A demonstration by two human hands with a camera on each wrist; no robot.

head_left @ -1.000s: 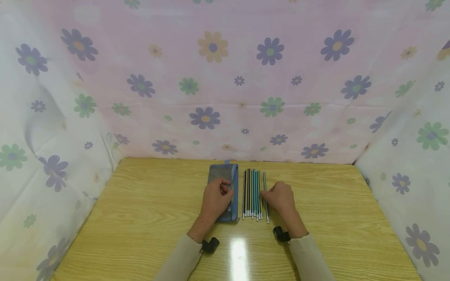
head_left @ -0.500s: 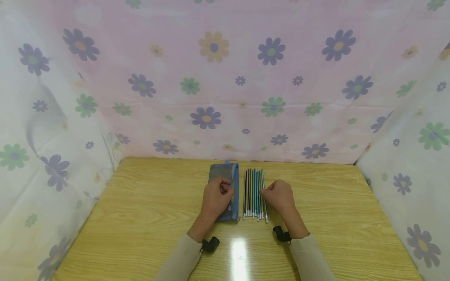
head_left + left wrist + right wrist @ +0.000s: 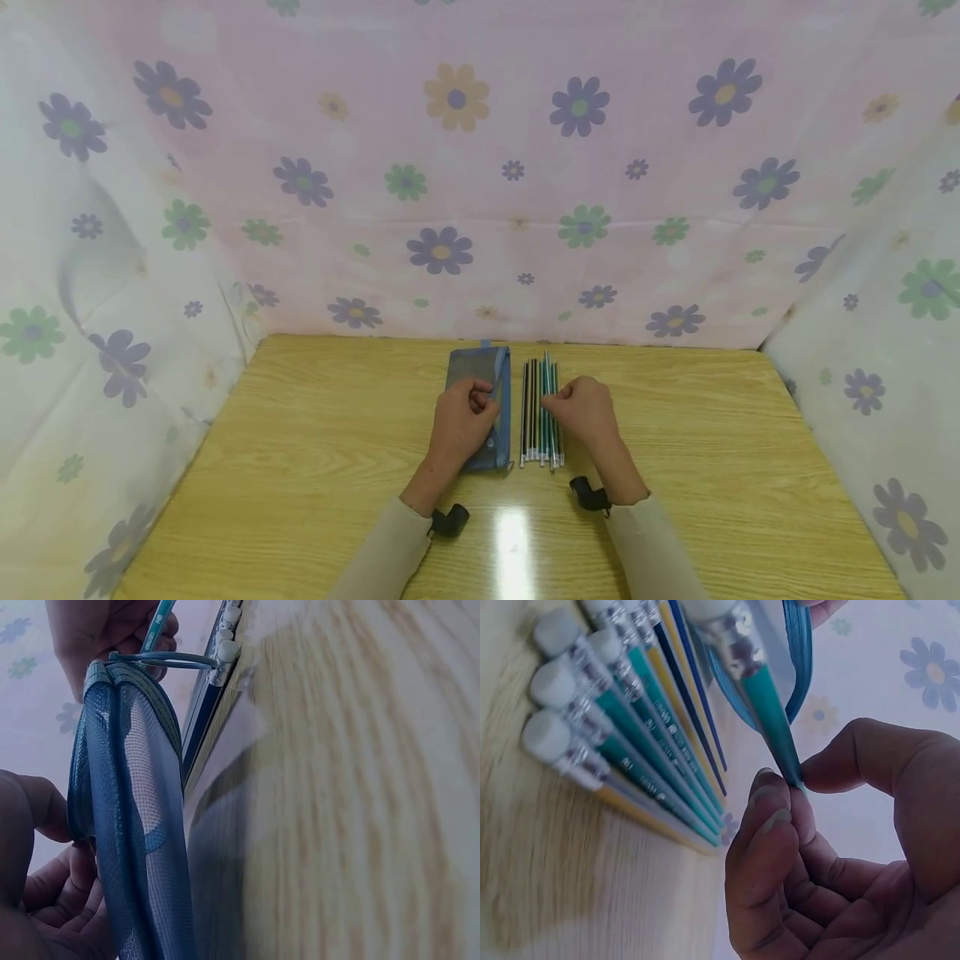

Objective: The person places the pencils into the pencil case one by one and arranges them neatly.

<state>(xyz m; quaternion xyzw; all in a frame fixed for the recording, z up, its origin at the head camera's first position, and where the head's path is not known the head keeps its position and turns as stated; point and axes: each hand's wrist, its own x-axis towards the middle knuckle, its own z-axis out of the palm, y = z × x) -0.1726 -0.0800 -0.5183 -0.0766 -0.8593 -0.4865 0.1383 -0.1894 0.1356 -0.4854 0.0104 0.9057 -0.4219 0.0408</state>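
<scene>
A blue mesh zip pencil pouch (image 3: 476, 364) lies on the table, and my left hand (image 3: 459, 423) pinches its upper edge between thumb and fingers. In the left wrist view, the pouch (image 3: 161, 847) stands partly lifted at its zipper side. My right hand (image 3: 588, 410) pinches a green pencil (image 3: 771, 709) that has a white eraser and silver ferrule. This pencil is raised above a row of other pencils (image 3: 533, 433), coloured green, yellow-striped and dark blue, lying side by side to the right of the pouch. Their white erasers point toward me.
The wooden table (image 3: 315, 467) extends around both hands. A flowered cloth (image 3: 525, 167) hangs behind it and along both sides. A zipper pull (image 3: 507, 468) sticks out at the pouch's near corner. Black wrist cameras (image 3: 450, 522) sit on both wrists.
My right hand has lifted the green pencil from the right end of the row and moved it left over the other pencils. The left hand has stayed on the pouch.
</scene>
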